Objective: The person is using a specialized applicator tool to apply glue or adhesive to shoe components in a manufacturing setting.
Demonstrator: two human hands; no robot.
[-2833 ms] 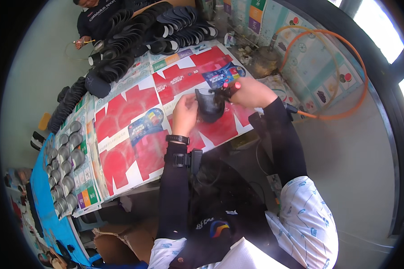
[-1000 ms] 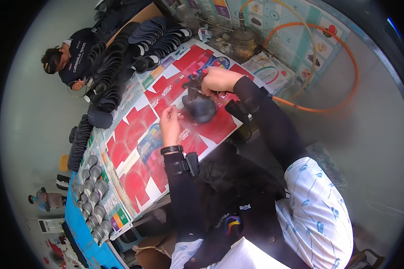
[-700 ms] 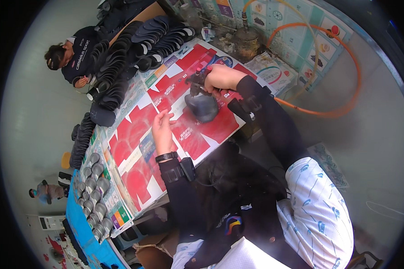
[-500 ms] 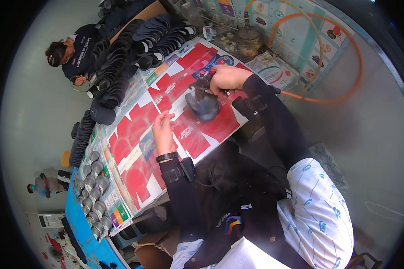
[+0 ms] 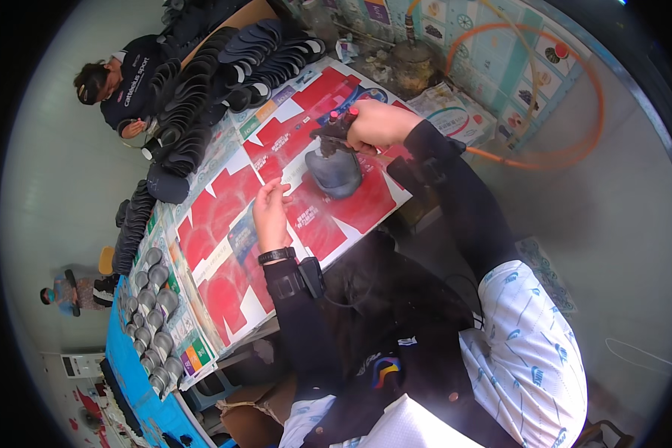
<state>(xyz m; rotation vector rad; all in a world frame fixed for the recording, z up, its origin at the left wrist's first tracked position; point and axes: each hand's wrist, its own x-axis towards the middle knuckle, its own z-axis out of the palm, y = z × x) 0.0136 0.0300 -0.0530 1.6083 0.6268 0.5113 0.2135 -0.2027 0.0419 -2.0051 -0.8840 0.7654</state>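
Observation:
My right hand (image 5: 381, 127) grips a dark spray gun (image 5: 334, 131) with red knobs, over the far part of the paper-covered table. Beneath the gun's front lies a dark grey, rounded piece (image 5: 337, 176) like a sole or insole; mist blurs the area around it. My left hand (image 5: 270, 210) is held open over the table to the left of that piece, fingers apart and slightly curled, holding nothing. An orange hose (image 5: 493, 160) runs up to my right wrist, where its join to the gun is hidden.
Stacks of dark curved pieces (image 5: 194, 97) line the table's far left edge. Small grey cup-like pieces (image 5: 157, 321) stand in rows at near left. A person (image 5: 131, 93) works beyond the stacks. A grimy metal pot (image 5: 414, 66) stands by the tiled wall.
My right hand and the spray gun have lifted slightly and pulled back from the rounded piece, so the gun shows more clearly. My left hand has barely moved.

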